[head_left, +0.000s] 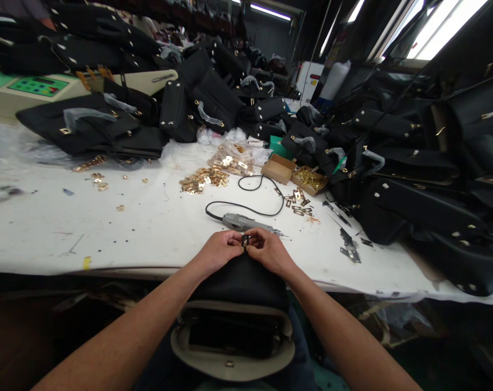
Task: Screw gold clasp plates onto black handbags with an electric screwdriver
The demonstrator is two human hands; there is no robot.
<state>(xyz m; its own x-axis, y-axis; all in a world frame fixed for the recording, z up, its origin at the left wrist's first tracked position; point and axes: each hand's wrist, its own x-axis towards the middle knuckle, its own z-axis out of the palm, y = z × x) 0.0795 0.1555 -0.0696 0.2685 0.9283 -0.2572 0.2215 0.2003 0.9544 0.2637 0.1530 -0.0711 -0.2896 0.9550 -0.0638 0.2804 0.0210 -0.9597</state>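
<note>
An open black handbag [238,283] with a pale lining lies on my lap against the table edge, its mouth facing me. At the far end of its flap, a small dark-framed clasp plate [245,240] sits between my fingertips. My left hand [222,251] is closed in a pinch on the plate's left side. From the other side, my right hand [269,251] pinches the same plate. Just beyond my fingers a grey electric screwdriver [246,222] lies on the table, its bit pointing right. Fingers partly cover the plate and flap edge.
Gold metal fittings [203,179] are heaped mid-table. Cardboard boxes [278,168] stand behind several loose plates [298,203]. A black cord [254,208] loops from the screwdriver. Black bags [417,206] crowd the right side, and more bags [103,122] lie back left beside a control panel [38,86].
</note>
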